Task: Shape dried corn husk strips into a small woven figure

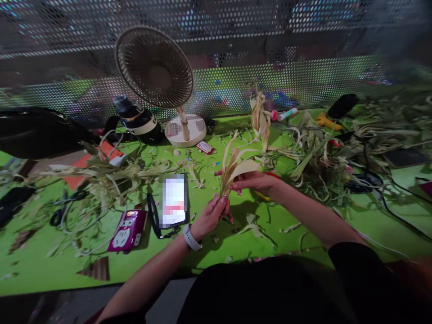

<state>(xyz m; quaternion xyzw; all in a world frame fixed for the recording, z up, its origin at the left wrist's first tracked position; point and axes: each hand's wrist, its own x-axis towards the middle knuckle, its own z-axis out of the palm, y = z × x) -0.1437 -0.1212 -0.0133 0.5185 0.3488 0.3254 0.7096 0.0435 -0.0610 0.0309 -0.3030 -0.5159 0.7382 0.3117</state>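
My left hand (213, 215) is closed around the lower end of a bundle of dried corn husks (231, 168), held upright above the green table (202, 265). Loose strips fan out from its top. At the bundle's right side my right hand (254, 182) has its fingers closed on a broad pale husk strip (246, 166) that curves over the hand. Part of the right fingers is hidden behind the husks. A lit phone (174, 198) with a dark cover lies left of my left hand. Beyond my hands stands a tied corn husk figure (260, 118).
A fan (185, 128) and a dark bottle (143, 123) stand at the back before a perforated metal screen (229, 90). Husk heaps (114, 175) lie left and right. Also there are a purple box (128, 230), scissors (64, 213), a yellow glue gun (327, 120) and cables (391, 207).
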